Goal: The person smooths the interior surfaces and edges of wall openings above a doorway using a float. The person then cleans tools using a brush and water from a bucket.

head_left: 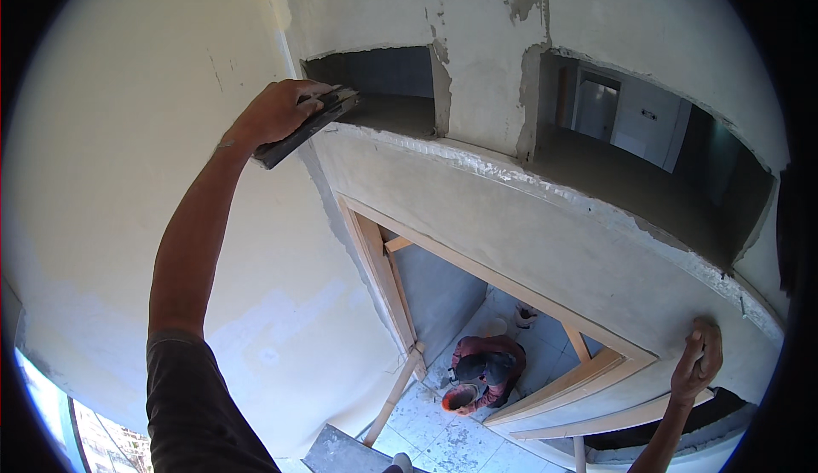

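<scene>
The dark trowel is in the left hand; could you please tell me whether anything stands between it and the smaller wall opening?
Nothing visible stands between the dark trowel in the left hand and the smaller wall opening; the trowel's end overlaps the opening's left part in this view, though whether they touch is unclear.

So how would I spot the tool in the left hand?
Above the wooden door frame are two wall openings. At the left one's left edge, the left hand holds a plastering trowel. Its long, straight, dark blade stands out from the pale wall behind it.
</scene>
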Tool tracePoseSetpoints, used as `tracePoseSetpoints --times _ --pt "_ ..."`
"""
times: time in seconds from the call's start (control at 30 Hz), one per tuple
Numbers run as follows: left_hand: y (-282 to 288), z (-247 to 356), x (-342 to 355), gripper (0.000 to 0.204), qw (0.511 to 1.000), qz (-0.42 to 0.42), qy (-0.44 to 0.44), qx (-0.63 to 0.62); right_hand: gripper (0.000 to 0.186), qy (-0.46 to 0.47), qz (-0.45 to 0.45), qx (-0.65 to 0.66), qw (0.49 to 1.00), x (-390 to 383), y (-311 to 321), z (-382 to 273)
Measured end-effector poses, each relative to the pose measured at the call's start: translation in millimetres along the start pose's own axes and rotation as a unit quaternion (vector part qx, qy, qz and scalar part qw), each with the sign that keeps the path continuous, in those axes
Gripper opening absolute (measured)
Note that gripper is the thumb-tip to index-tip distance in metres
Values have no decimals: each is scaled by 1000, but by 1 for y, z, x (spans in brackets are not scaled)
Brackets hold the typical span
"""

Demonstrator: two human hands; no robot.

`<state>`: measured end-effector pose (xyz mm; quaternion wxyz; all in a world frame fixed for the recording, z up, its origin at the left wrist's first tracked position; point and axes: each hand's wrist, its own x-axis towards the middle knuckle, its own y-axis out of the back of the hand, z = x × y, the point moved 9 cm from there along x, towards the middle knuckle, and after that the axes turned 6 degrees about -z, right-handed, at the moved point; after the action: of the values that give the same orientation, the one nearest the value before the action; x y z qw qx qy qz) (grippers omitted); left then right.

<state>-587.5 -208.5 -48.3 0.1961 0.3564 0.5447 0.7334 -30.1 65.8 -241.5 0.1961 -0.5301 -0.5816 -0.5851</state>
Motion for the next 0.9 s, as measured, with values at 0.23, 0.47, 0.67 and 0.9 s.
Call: tracePoseSetpoints --times 0.23,0.47,0.67,0.9 --pt "-40 -10 109 35 990 7 -90 105 22 -27 2 10 1000 -1 0 3" --pt "-47 6 108 34 988 -30 -109 101 21 -23 -12 4 1000 0 -2 5" --pt "-30 56 39 33 986 -37 -151 59 19 -3 5 6 1000 -2 -3 5" --pt "-2 21 -14 34 997 -21 -66 -16 18 7 8 -22 1000 -4 2 4"
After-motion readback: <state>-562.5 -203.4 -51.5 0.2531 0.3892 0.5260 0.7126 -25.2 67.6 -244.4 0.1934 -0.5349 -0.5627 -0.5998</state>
